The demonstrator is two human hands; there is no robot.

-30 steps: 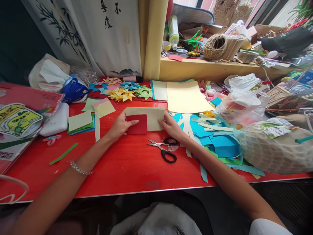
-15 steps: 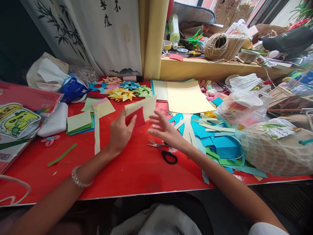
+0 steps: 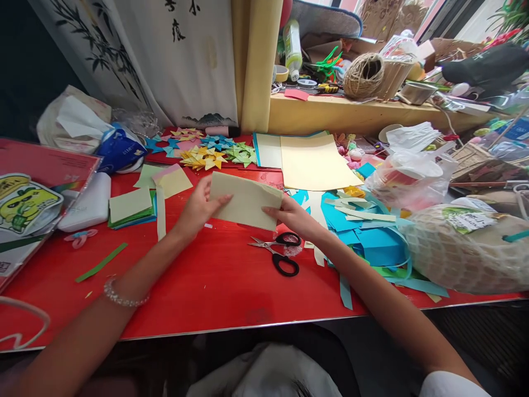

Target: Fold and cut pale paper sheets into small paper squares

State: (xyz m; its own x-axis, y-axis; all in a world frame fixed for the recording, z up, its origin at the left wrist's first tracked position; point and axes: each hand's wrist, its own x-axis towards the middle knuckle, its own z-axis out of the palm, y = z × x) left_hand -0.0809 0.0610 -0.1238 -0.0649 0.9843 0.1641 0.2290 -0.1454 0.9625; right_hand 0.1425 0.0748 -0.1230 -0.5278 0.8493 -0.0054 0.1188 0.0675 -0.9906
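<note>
A pale yellow sheet of paper [image 3: 246,201] is held up above the red table [image 3: 185,298], its long side running across my view. My left hand [image 3: 202,204] grips its left end, thumb on the near face and fingers behind. At the right end, my right hand [image 3: 291,215] pinches the sheet in the same way. Just below the paper lie black-handled scissors [image 3: 285,264] with their blades parted, pointing left. To the left are a stack of cut paper pieces [image 3: 130,205] in cream, green and blue, and a pale paper strip [image 3: 161,218].
Folded paper stars [image 3: 206,157] sit at the back beside large cream sheets [image 3: 318,162]. Blue and green paper scraps [image 3: 380,248] pile up on the right, next to a netted bag [image 3: 467,248]. A twine ball [image 3: 363,74] rests on the cluttered ledge.
My right hand has closed on the right end of the paper, where it was open and apart before. The sheet has turned flatter toward me and the scissors are less covered.
</note>
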